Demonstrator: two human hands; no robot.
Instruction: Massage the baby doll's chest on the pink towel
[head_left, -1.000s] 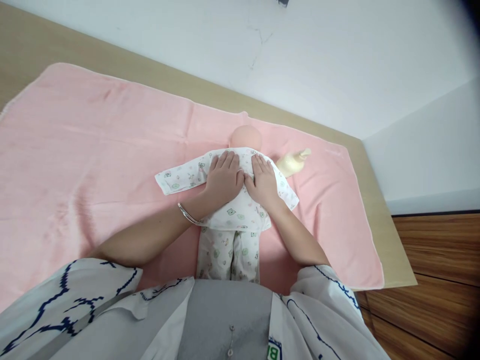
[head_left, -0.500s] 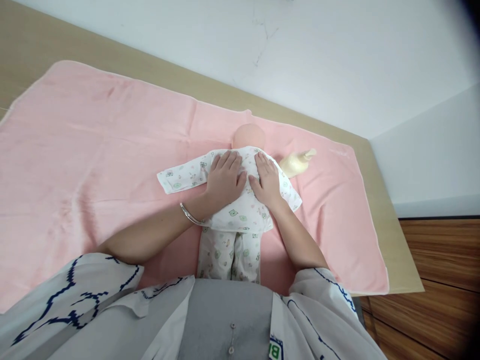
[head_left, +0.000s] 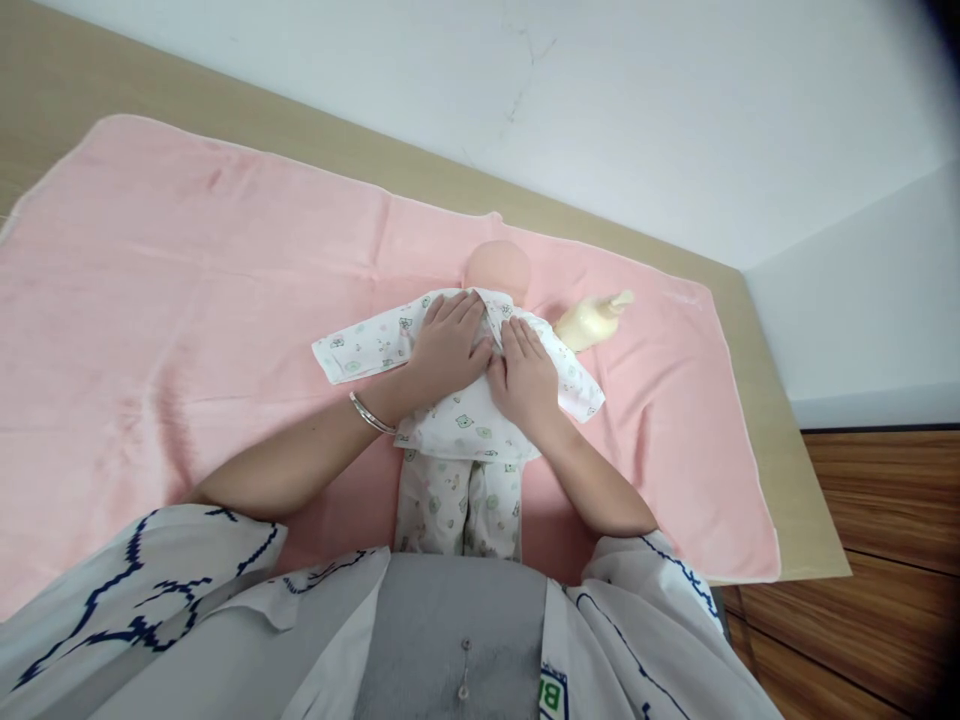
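A baby doll (head_left: 498,268) lies on a pink blanket, its bald head away from me and its face out of sight. It wears a white printed baby top (head_left: 461,420) with sleeves spread to both sides, and matching printed trousers (head_left: 433,500). My left hand (head_left: 448,345) rests flat on the left part of the top, fingers stretched toward the head. On the right part lies my right hand (head_left: 525,375), flat with its fingers extended. The two thumbs nearly meet at the middle, where the cloth is bunched into folds.
A cream-coloured pump bottle (head_left: 591,322) lies on its side right of the doll. The pink blanket (head_left: 255,260) covers most of the wooden table (head_left: 795,520). A white wall (head_left: 637,120) rises behind the table, and wood-grain panels (head_left: 892,500) show at the lower right.
My right hand has slid inward and slightly toward me, bunching the cloth between the hands. My left hand stays in nearly the same place.
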